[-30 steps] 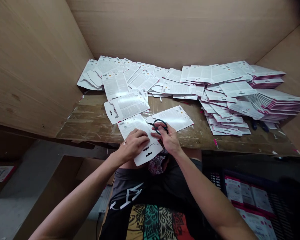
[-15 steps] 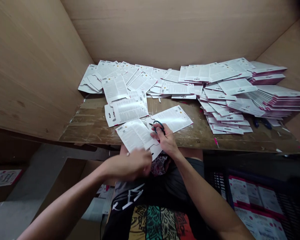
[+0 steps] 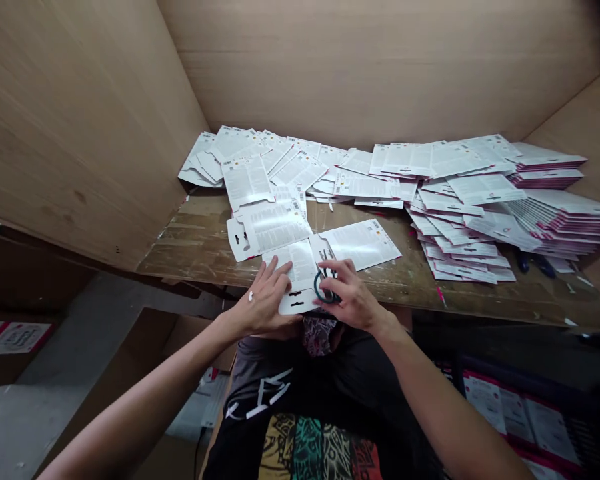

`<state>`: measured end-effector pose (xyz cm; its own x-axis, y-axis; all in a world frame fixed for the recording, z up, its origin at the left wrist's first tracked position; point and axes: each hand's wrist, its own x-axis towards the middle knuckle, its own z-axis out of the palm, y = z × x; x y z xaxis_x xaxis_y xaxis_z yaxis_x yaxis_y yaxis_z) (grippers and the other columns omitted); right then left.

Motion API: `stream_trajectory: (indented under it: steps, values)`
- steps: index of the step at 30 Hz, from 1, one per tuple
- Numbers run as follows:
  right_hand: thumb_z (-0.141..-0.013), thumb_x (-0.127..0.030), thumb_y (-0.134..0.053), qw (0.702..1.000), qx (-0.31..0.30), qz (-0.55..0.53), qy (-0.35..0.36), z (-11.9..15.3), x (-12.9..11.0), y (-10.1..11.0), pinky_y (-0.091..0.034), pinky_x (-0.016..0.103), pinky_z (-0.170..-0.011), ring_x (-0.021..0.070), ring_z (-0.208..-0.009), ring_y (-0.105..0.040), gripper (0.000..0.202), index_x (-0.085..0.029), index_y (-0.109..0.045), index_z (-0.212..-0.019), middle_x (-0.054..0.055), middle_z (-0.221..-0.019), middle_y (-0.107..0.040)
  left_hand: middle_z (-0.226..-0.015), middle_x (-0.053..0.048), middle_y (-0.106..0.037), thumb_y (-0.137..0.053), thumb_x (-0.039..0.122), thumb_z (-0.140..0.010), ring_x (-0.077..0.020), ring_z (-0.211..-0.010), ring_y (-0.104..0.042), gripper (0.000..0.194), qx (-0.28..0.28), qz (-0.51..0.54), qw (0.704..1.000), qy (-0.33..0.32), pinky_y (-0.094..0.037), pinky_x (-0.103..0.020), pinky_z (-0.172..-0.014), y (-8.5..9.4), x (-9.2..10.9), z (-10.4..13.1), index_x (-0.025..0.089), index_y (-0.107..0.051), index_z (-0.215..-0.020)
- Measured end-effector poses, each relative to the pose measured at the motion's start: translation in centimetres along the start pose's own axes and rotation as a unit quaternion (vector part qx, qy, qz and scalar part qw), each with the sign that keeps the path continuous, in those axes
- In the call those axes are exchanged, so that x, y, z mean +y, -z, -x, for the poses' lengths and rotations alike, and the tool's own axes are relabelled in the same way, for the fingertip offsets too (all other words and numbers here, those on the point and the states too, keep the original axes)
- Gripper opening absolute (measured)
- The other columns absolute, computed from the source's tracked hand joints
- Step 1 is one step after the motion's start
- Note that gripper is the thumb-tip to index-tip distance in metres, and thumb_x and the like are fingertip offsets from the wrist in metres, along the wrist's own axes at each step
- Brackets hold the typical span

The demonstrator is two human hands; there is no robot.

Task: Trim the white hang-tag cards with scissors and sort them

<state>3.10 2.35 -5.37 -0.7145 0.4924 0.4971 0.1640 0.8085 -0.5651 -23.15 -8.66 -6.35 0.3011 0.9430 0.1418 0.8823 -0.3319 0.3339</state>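
Observation:
My left hand (image 3: 266, 297) lies with fingers spread on a white printed packet (image 3: 298, 261) at the table's front edge. A flap with a dark hanger slot (image 3: 297, 303) points toward me from this packet. Over its right side, my right hand (image 3: 349, 293) grips small dark-handled scissors (image 3: 321, 285), blades pointing away from me. Beyond the blades, a second white packet (image 3: 364, 244) rests on the table, its flap partly behind the scissors. Another packet with a slotted flap (image 3: 270, 230) lies just behind my left hand. A small white scrap (image 3: 251, 296) sits on the back of that hand.
Overlapping white packets (image 3: 300, 167) line the back of the brown table (image 3: 205, 233). Pink-edged stacks (image 3: 570, 213) stand on the right beside a dark blue tool (image 3: 535, 263). Wooden panels (image 3: 80, 120) enclose the table. A dark crate (image 3: 525, 407) with packets is at lower right.
My left hand has gone from a blurred position above my lap to lying flat on the front packet. The scissors in my right hand have moved slightly right and toward me. The view has shifted left.

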Motion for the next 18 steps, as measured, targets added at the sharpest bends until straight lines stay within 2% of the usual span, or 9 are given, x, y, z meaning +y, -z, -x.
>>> stream_trajectory:
  steps: [2,3,7,9,11,14,16,18]
  values:
    - [-0.092,-0.041,-0.086,0.997,-0.055,0.051,0.033,0.4,0.3,-0.1,-0.057,0.053,-0.102,0.0347,-0.118,-0.058,0.022,-0.023,-0.073,-0.096,0.014,-0.136,-0.066,-0.168,-0.024,-0.047,-0.085,0.063,-0.085,-0.0533,-0.164,-0.022,0.057,-0.002,0.015,1.000,-0.013,-0.026,-0.077,-0.129,0.6,-0.6,-0.1,0.017,-0.063,-0.113]
    - [-0.091,-0.043,-0.086,0.996,-0.060,0.061,0.037,0.4,0.4,-0.3,-0.057,0.052,-0.100,0.0343,-0.117,-0.058,0.025,-0.023,-0.073,-0.096,0.015,-0.133,-0.066,-0.166,-0.023,-0.050,-0.082,0.061,-0.088,-0.0522,-0.164,-0.026,0.053,0.003,0.020,1.000,-0.015,-0.028,-0.076,-0.129,0.8,-0.8,-0.2,0.018,-0.064,-0.111]
    - [-0.092,-0.044,-0.086,0.998,-0.016,0.062,0.015,0.2,0.7,-1.2,-0.057,0.050,-0.099,0.0328,-0.115,-0.058,0.026,-0.022,-0.071,-0.093,0.014,-0.129,-0.065,-0.153,-0.015,-0.065,-0.066,0.040,-0.105,-0.0429,-0.158,-0.042,0.021,0.042,0.025,0.999,-0.004,-0.039,-0.068,-0.127,0.7,-1.1,-0.9,0.019,-0.067,-0.100]
    - [-0.094,-0.039,-0.083,0.995,0.006,0.094,-0.012,-0.1,0.7,-1.8,-0.057,0.050,-0.099,0.0332,-0.114,-0.057,0.021,-0.022,-0.071,-0.092,0.015,-0.128,-0.065,-0.148,-0.013,-0.069,-0.057,0.030,-0.108,-0.0399,-0.154,-0.047,0.017,0.049,0.015,0.999,0.005,-0.041,-0.066,-0.126,0.5,-0.8,-1.3,0.019,-0.070,-0.105]
    - [-0.097,-0.030,-0.077,0.988,0.022,0.147,-0.047,-0.4,0.6,-2.5,-0.056,0.051,-0.097,0.0340,-0.111,-0.057,0.011,-0.022,-0.072,-0.093,0.016,-0.127,-0.065,-0.151,-0.014,-0.067,-0.056,0.028,-0.108,-0.0415,-0.154,-0.047,0.024,0.041,-0.010,0.999,0.007,-0.041,-0.070,-0.125,0.2,-0.4,-1.4,0.019,-0.071,-0.124]
    - [-0.097,-0.017,-0.070,0.978,0.040,0.185,-0.086,-1.0,0.6,-3.5,-0.056,0.051,-0.094,0.0340,-0.108,-0.057,0.007,-0.021,-0.073,-0.093,0.016,-0.124,-0.066,-0.162,-0.019,-0.056,-0.067,0.029,-0.102,-0.0503,-0.158,-0.038,0.052,0.027,-0.082,0.996,-0.008,-0.036,-0.078,-0.123,-0.2,0.2,-1.3,0.022,-0.060,-0.153]
    - [-0.096,-0.014,-0.067,0.980,0.071,0.161,-0.088,-1.0,0.3,-3.5,-0.056,0.049,-0.095,0.0332,-0.109,-0.059,0.011,-0.022,-0.071,-0.089,0.016,-0.123,-0.066,-0.164,-0.019,-0.054,-0.066,0.019,-0.099,-0.0509,-0.159,-0.038,0.059,0.024,-0.129,0.991,-0.020,-0.037,-0.078,-0.122,-0.3,0.3,-1.0,0.024,-0.057,-0.157]
    - [-0.096,-0.017,-0.068,0.980,0.128,0.112,-0.100,-0.4,-0.5,-3.1,-0.056,0.049,-0.097,0.0322,-0.111,-0.061,0.012,-0.022,-0.070,-0.086,0.015,-0.123,-0.066,-0.160,-0.016,-0.059,-0.058,0.009,-0.098,-0.0455,-0.156,-0.044,0.060,0.038,-0.139,0.989,-0.042,-0.044,-0.071,-0.122,0.0,0.2,-0.4,0.024,-0.059,-0.156]
